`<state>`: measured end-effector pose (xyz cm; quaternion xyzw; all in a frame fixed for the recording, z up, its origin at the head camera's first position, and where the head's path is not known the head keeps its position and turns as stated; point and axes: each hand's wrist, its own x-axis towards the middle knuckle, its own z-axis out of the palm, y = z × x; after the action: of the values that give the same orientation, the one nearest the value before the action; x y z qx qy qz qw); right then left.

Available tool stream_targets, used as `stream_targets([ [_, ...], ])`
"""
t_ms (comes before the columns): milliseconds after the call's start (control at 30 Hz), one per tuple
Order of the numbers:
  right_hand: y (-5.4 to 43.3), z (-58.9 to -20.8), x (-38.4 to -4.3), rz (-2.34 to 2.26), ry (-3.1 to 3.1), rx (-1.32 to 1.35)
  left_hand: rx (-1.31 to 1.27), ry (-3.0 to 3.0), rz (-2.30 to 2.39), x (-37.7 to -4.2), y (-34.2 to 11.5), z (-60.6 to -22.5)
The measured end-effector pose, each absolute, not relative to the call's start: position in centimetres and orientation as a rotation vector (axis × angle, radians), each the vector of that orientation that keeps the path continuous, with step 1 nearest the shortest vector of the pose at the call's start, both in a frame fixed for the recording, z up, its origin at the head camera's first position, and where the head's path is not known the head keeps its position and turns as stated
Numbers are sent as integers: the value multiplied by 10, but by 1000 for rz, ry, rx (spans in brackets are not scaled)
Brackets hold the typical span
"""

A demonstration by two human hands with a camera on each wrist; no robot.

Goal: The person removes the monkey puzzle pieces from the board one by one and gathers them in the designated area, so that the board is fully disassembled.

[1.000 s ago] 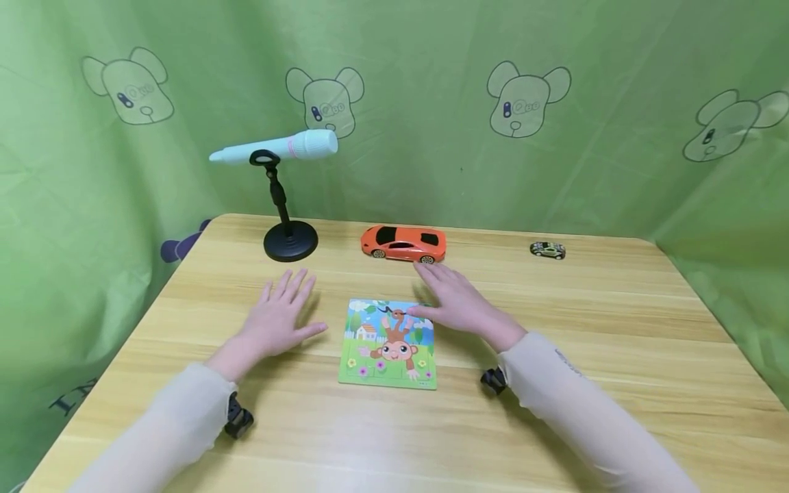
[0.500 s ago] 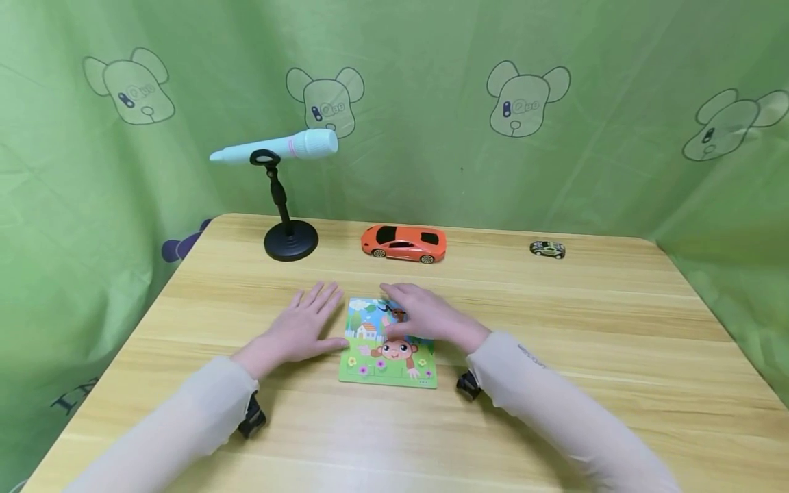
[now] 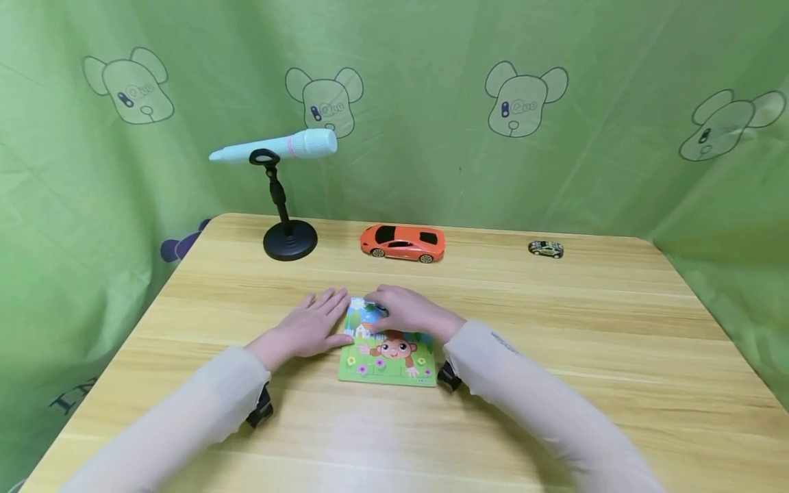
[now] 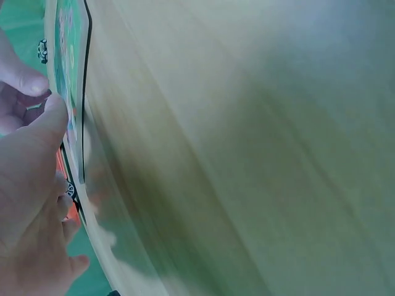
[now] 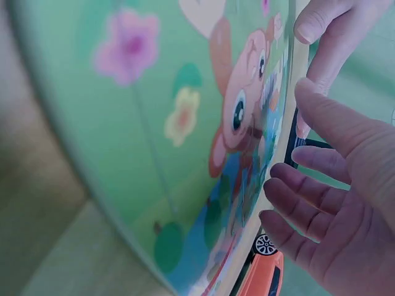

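A flat picture puzzle (image 3: 388, 371) with an upside-down monkey, a house and flowers lies on the wooden table. My left hand (image 3: 303, 331) lies at its left edge with straight fingers, the thumb at the border. Over the upper part of the puzzle is my right hand (image 3: 408, 313), covering the monkey's body and tail. In the right wrist view its fingers (image 5: 308, 206) are loosely bent and apart, with nothing between them. The left wrist view has the left hand (image 4: 28, 203) beside the puzzle (image 4: 74, 68), near the right hand (image 4: 18, 74).
Behind the puzzle stands an orange toy car (image 3: 403, 244). A light-blue microphone (image 3: 277, 147) rests on a black stand (image 3: 290, 239) at the back left. One small toy car (image 3: 546, 249) is at the back right. A green curtain (image 3: 431, 178) hangs behind the table.
My right hand has moved left across the top of the puzzle, its fingers bending more. My left hand has moved right to the puzzle's left edge. The puzzle has stayed in place.
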<state>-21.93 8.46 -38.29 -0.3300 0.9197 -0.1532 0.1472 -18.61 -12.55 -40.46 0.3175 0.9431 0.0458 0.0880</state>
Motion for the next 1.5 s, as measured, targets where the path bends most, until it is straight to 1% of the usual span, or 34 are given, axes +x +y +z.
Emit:
stream_targets([
  [300,74,-387,-227,-367,2632,-999,907,2740,145,-188,-122,-403],
  [1033,70,-388,-235,-281,2596,-1059,894,2708,120,-189,-122,-405],
  [1500,70,-390,-238,-484,2562,-924,886,2707,125,-190,-122,-404],
])
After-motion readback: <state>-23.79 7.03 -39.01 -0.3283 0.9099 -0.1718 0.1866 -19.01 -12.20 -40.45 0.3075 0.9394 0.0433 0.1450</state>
